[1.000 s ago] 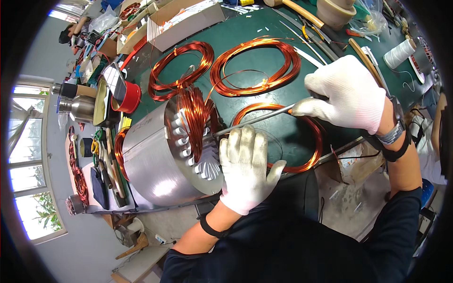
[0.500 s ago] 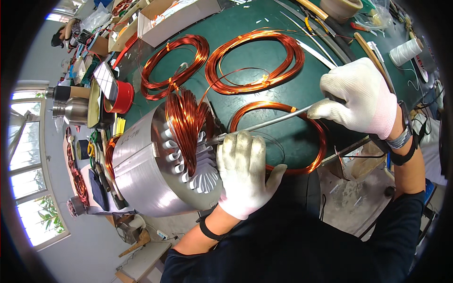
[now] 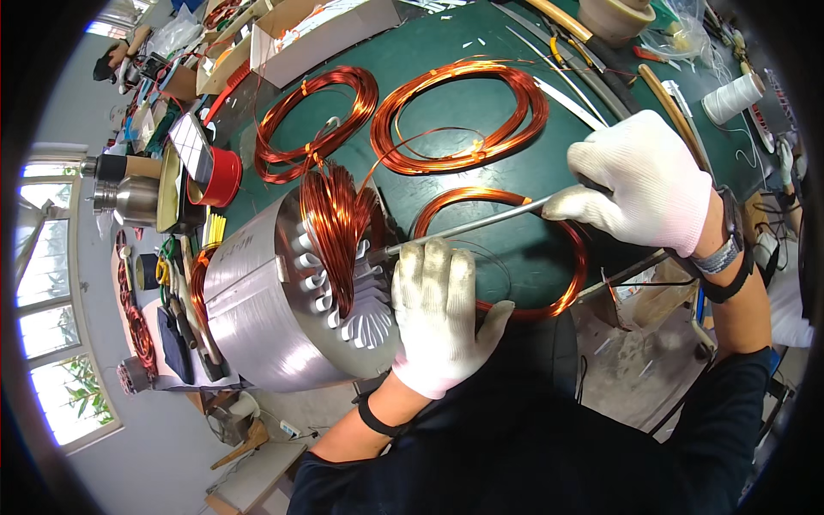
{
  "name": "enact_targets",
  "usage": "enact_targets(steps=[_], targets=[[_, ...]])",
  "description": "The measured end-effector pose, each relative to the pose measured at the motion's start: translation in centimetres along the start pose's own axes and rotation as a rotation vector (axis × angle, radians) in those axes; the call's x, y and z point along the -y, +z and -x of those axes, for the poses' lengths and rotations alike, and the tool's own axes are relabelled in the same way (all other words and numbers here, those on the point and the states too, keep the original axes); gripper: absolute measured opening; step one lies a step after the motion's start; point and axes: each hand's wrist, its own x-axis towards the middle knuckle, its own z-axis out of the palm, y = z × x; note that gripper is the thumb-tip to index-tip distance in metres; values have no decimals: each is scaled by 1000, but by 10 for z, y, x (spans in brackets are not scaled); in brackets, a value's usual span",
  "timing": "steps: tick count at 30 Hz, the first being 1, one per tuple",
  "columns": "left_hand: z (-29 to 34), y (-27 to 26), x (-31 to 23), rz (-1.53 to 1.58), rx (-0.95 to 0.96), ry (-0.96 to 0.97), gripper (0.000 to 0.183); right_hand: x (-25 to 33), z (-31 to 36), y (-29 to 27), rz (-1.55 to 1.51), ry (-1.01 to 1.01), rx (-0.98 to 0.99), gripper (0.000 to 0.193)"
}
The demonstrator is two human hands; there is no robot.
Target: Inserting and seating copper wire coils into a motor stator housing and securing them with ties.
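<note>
My right hand (image 3: 639,184), in a white knit glove, is closed round the far end of a thin metal rod (image 3: 493,221). The rod slants down to the left, its other end reaching the open face of a large metal stator core (image 3: 266,296). White paper slot liners (image 3: 369,322) fan out of the slots, and a thick bundle of copper wire (image 3: 330,232) hangs over that face. My left hand (image 3: 442,309), gloved too, lies beside the liners with fingers stretched out and thumb apart. Its fingertips are at the rod near the core; whether they press on it is unclear.
Tied copper wire coils (image 3: 459,73) lie on the green tabletop (image 3: 412,193), one of them partly behind my left hand. A red tape roll (image 3: 225,176) and metal bottles (image 3: 137,202) stand to the left. Thread spool (image 3: 734,96) and wooden-handled tools (image 3: 674,103) are far right.
My right hand has moved left and slightly down toward the core, taking the rod with it. My left hand has stayed nearly in place.
</note>
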Motion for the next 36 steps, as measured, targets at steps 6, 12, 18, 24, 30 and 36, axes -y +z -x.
enact_targets(steps=[6, 12, 18, 24, 30, 36], targets=[[16, -9, 11, 108, -47, 178, 60, 13, -1, -6, 79, -43, -33, 53], [54, -22, 29, 218, 71, 299, 44, 26, -15, 4, 35, -57, -38, 53], [117, -57, 65, 64, -368, -75, 12, 13, -13, 7, -34, 12, 10, 56], [121, -53, 113, 510, -632, -576, 34, 25, -19, 7, -45, -64, -72, 48], [98, -71, 126, 430, -301, -210, 40, 44, -12, 15, 34, -48, -73, 48], [107, -70, 141, 588, -293, -132, 44, 85, -36, 6, -31, -10, 24, 19]])
